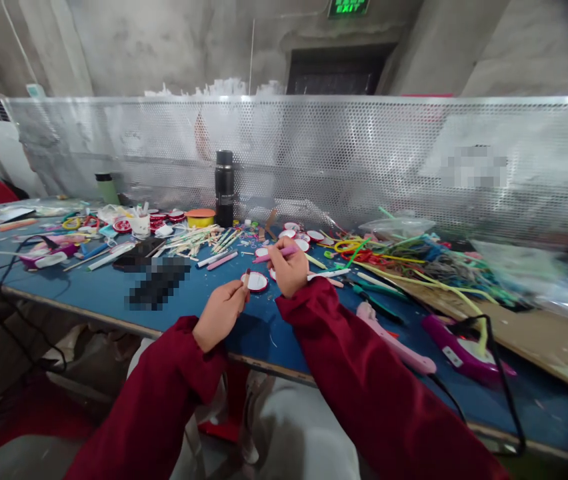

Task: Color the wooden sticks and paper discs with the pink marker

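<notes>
My left hand (220, 312) is closed in a pinch on a small thin stick whose tip points up near a round white disc with a red rim (255, 282). My right hand (289, 267) is closed around a pink pen (277, 253) held across the fingers, its tip pointing left. Both hands hover just above the blue table (114, 300), close together, in dark red sleeves. More red-rimmed discs (309, 237) lie just beyond my right hand.
A black flask (224, 188) stands at the back by a perforated metal screen (364, 153). Sticks and pens (204, 240) lie left of centre. Coloured pipe cleaners (414, 257), two glue guns (457, 347) and black cables lie to the right.
</notes>
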`<state>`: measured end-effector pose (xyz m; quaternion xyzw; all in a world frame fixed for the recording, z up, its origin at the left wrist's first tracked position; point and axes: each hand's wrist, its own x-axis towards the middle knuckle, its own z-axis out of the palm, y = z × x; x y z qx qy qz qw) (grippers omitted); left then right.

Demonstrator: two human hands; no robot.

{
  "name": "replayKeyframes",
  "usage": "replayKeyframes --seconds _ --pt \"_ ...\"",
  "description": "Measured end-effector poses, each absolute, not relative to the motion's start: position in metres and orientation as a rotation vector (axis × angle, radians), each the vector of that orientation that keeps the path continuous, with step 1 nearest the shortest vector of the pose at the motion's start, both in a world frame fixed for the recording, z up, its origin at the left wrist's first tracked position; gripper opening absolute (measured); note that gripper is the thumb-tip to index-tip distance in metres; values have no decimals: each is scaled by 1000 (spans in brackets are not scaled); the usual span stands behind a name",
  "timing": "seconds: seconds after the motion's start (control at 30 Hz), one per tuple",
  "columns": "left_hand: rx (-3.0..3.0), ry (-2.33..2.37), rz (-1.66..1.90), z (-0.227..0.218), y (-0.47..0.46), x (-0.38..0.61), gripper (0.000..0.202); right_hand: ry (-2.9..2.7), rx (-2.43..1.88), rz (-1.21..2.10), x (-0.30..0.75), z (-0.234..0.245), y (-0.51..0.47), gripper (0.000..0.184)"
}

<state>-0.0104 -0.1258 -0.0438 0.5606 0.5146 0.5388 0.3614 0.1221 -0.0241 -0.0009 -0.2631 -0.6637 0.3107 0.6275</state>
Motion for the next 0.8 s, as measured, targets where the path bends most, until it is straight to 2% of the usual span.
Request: replayKeyframes --seconds 0.37,0.5,0.6,0.7,0.8 --pt "1504 1315 1453 -42 -127 -10 32 -1520 -552 749 122 4 -19 19" --pt "1531 1299 1459 -41 -126 -9 27 -1467 -595 785 123 4 -13 11" --pt "1564 1274 1384 -41 -124 -10 16 -1414 -536 959 124 3 -8 7" --pt "1591 1295 1328 -43 -121 -12 11 -1382 -437 1095 125 3 -5 16" --pt "1573 1325 1325 -44 -119 -14 17 -1489 -415 1206 124 2 -5 28"
